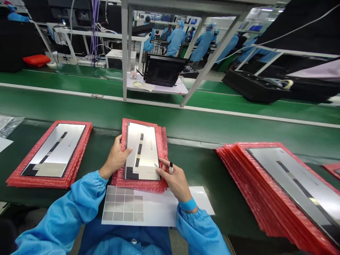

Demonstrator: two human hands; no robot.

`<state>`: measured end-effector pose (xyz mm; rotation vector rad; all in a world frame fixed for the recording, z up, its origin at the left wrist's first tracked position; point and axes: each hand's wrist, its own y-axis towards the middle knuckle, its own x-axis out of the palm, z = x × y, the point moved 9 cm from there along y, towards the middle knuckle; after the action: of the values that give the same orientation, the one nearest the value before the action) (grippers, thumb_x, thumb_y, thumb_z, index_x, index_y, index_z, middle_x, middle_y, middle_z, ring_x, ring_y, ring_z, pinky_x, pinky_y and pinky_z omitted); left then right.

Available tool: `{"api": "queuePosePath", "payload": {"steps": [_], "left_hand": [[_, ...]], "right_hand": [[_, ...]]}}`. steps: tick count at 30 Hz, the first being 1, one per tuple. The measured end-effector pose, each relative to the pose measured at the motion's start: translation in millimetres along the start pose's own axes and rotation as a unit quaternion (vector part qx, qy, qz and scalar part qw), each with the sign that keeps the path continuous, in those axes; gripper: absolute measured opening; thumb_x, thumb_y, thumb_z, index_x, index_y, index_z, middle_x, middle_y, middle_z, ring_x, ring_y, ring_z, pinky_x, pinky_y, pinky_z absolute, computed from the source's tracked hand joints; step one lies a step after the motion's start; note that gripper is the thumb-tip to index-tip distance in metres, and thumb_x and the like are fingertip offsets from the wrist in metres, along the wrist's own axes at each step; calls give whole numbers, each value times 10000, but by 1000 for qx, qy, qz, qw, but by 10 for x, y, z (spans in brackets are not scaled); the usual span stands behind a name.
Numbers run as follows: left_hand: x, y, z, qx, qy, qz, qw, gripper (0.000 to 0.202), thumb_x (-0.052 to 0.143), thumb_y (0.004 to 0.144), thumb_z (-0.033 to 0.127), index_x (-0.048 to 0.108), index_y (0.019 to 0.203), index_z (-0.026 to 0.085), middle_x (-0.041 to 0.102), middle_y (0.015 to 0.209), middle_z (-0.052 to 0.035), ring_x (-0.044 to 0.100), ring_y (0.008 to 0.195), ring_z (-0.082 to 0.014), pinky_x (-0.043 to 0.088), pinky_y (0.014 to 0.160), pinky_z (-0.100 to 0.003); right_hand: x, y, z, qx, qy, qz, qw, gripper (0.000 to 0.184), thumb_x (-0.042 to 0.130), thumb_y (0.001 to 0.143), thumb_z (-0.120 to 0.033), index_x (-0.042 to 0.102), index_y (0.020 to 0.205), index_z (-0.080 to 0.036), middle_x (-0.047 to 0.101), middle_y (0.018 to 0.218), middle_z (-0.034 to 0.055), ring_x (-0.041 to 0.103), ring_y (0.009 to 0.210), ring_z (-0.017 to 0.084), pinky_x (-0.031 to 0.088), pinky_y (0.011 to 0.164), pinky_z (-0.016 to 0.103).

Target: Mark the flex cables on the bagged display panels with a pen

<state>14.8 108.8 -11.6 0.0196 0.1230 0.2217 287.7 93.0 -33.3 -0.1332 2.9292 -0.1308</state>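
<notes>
In front of me a display panel [147,152] with a silvery back and a dark ribbon strip lies on a small stack of red bubble-wrap sheets [164,141]. My left hand [116,157] grips the panel's left edge, thumb on top and fingers at its side. At the lower right edge, my right hand [175,177] has its thumb on the panel's face and fingers by the side; a white-and-black band is on one finger. Whether the fingers also hold the bubble wrap underneath is hidden. Below the panel lies a white sheet with grey square stickers [123,204].
Another panel on red bubble wrap [57,147] sits at my left. To the right rises a taller stack of bubble wrap [247,187] topped by a panel [300,180]. Beyond the green bench, a metal frame [125,53] holds a shelf with a black monitor [165,69]. People in blue work behind.
</notes>
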Motion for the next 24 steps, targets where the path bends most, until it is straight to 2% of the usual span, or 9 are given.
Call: {"api": "queuePosePath", "payload": {"steps": [3, 5, 7, 10, 12, 14, 17, 21, 24], "left_hand": [[-102, -80, 114, -14, -19, -2, 1000, 607, 757, 812, 500, 582, 1314, 206, 738, 1225, -126, 723, 1099, -279, 584, 965, -409], [-422, -159, 212, -40, -16, 6, 999, 571, 772, 785, 566, 654, 1222, 218, 772, 1132, -105, 746, 988, -282, 616, 903, -423], [-960, -259, 307, -73, 3, 31, 997, 589, 849, 689, 606, 701, 1108, 220, 793, 998, -72, 747, 813, -269, 640, 776, -419], [-1961, -395, 374, -133, 40, 91, 986, 647, 954, 516, 605, 717, 971, 211, 785, 790, -26, 669, 546, -209, 581, 503, -338], [-2570, -453, 349, -168, 55, 135, 975, 733, 981, 435, 611, 718, 1011, 242, 786, 763, 4, 674, 542, -199, 573, 487, -312], [-3023, -512, 215, -230, 48, 177, 956, 837, 1007, 324, 602, 733, 1046, 279, 797, 788, 25, 676, 553, -183, 573, 505, -295], [-3305, -515, 42, -273, 40, 172, 946, 903, 1023, 282, 587, 745, 1092, 299, 812, 837, 20, 689, 590, -187, 578, 545, -303], [-3373, -473, -65, -283, 62, 154, 945, 978, 1006, 249, 660, 748, 1126, 312, 826, 889, -3, 714, 660, -232, 596, 602, -351], [-3394, -384, -18, -241, 153, 113, 952, 930, 874, 396, 851, 722, 1162, 345, 829, 962, 17, 737, 750, -247, 618, 705, -390]], "right_hand": [[-103, -62, -118, -17, -32, 31, 999, 570, 807, 762, -455, 764, 1199, -92, 586, 734, -4, 529, 642, 167, 482, 645, 317], [-264, -139, -183, -25, -52, 66, 996, 532, 774, 799, -483, 771, 1176, -108, 584, 732, -1, 514, 621, 164, 473, 616, 313], [-470, -238, -204, -25, -75, 98, 992, 488, 752, 822, -513, 787, 1125, -132, 575, 726, -2, 501, 604, 160, 458, 587, 303], [-781, -389, -152, -15, -109, 137, 984, 473, 748, 819, -545, 802, 1086, -158, 592, 731, 7, 508, 592, 160, 424, 542, 288], [-904, -456, -83, -2, -118, 145, 982, 471, 747, 819, -559, 808, 1079, -171, 607, 736, 15, 511, 579, 160, 402, 509, 281], [-932, -482, -29, 10, -123, 139, 983, 467, 753, 813, -565, 815, 1075, -183, 619, 739, 19, 509, 566, 158, 390, 488, 277], [-869, -478, -48, 4, -130, 134, 982, 450, 750, 798, -567, 826, 1039, -194, 621, 721, 16, 502, 555, 158, 400, 489, 280], [-735, -464, -151, -9, -132, 117, 984, 413, 742, 795, -544, 834, 996, -195, 599, 686, 2, 477, 526, 148, 424, 508, 284], [-693, -476, -183, -5, -132, 102, 986, 398, 741, 794, -533, 836, 983, -196, 595, 678, 0, 478, 519, 148, 436, 511, 282]]}}
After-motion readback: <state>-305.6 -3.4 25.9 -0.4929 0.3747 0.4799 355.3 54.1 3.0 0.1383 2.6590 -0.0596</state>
